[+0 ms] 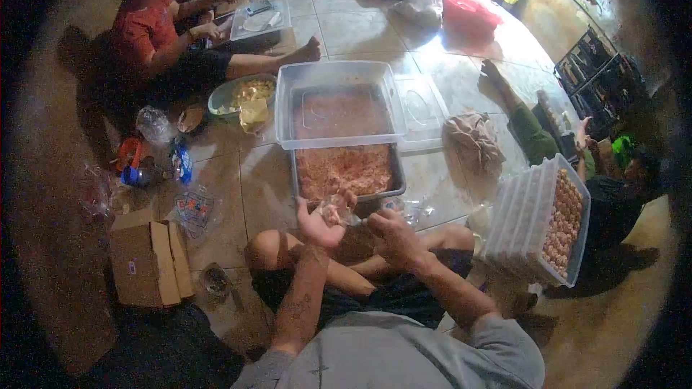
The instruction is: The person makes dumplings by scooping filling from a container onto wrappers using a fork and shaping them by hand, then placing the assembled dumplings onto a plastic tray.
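Note:
My left hand [322, 226] is turned palm up, cupped around a small clear plastic piece with pinkish filling [336, 212]. Close beside it, my right hand [394, 236] is closed in a fist; what it grips is too small to make out. Just beyond both hands stands a dark tub of pinkish-brown minced mixture [344, 169], its near surface rough and scooped. A clear plastic container [340, 142] rests across the tub's far part. Crumpled clear plastic [411, 209] lies beyond my right hand.
Stacked translucent trays [522, 223] with rounded pieces stand at right, near a crumpled cloth [472, 140]. Cardboard boxes [144, 259] sit at left. A green basin [220, 101] lies farther off. One person sits far left, another at right. A red bag [470, 18] is behind.

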Demonstrator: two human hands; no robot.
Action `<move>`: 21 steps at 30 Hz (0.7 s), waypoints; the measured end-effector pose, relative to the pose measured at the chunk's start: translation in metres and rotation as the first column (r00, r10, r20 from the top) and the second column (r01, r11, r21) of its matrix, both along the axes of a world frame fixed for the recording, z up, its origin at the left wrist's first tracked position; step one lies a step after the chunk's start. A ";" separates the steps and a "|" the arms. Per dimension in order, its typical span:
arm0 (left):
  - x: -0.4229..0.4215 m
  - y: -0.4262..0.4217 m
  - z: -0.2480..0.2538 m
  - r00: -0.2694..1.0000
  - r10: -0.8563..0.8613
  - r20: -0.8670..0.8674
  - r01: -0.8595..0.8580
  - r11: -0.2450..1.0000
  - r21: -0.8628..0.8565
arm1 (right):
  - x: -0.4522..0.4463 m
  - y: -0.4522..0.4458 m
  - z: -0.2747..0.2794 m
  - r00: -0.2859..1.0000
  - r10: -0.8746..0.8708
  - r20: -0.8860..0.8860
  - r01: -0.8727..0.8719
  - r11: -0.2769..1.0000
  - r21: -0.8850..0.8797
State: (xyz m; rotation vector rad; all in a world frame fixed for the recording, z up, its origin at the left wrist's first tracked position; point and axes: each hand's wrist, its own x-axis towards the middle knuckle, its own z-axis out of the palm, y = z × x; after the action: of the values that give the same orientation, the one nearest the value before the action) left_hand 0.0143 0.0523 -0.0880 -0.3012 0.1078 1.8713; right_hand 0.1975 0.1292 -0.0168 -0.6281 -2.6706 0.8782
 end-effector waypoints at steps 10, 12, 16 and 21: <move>-0.009 -0.030 0.024 0.967 -0.228 -0.109 0.233 0.972 0.031 | 0.009 0.010 -0.001 0.994 0.091 -0.054 -0.092 0.996 -0.015; -0.004 -0.026 0.049 0.901 -0.400 -0.165 0.384 0.915 -0.121 | 0.014 0.019 -0.014 0.967 0.172 -0.188 -0.164 0.985 0.059; -0.005 -0.031 0.029 0.949 -0.263 -0.171 0.241 0.960 -0.139 | 0.015 0.034 -0.018 0.970 0.187 -0.158 -0.160 0.973 0.165; 0.005 -0.023 0.025 0.930 -0.158 -0.331 0.124 0.985 -0.122 | 0.021 0.023 -0.052 0.969 0.044 -0.243 -0.024 0.996 0.085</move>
State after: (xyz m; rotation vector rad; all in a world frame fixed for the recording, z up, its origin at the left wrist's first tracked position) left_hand 0.0196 0.0291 -0.0630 -0.0317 0.4481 1.7611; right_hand 0.2183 0.1525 -0.0684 -0.4256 -2.4862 0.7942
